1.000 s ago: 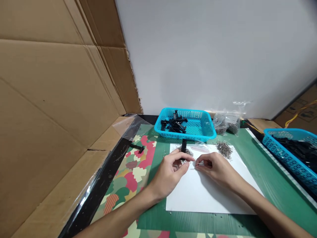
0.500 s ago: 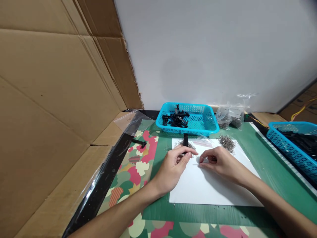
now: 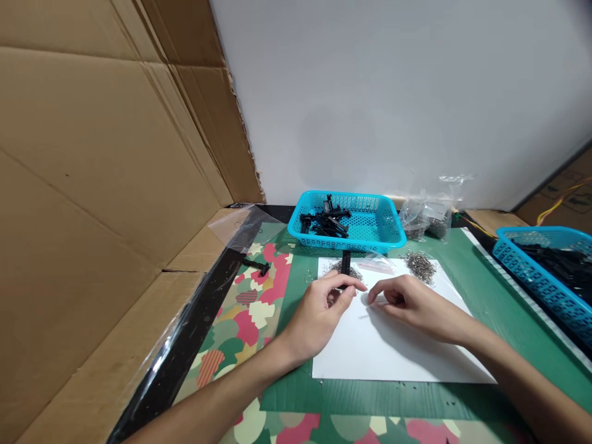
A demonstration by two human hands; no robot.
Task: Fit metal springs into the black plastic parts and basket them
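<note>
My left hand (image 3: 319, 317) is closed around a slim black plastic part (image 3: 346, 261), whose upper end stands up above the fingers. Just to its right, my right hand (image 3: 414, 305) has its fingers bent and thumb and index drawn together, close to the left fingertips. Whatever sits in that pinch is too small or hidden to make out. Both hands are over a white sheet of paper (image 3: 393, 361). Behind the left hand lies a pile of tiny metal pieces (image 3: 332, 269), partly covered by the part. Another heap of small metal pieces (image 3: 420, 266) lies beyond the right hand.
A blue basket (image 3: 393, 237) with several black parts stands at the back. Clear bags (image 3: 437, 222) of small pieces are beside it. At the right is a second blue basket (image 3: 522, 277) of black parts. A single black part (image 3: 256, 266) lies left; cardboard (image 3: 92, 185) walls that side.
The right fingers have curled in slightly, and a thin light bit seen at their tips is no longer visible. My left hand keeps its hold on the black part. The view has shifted slightly.
</note>
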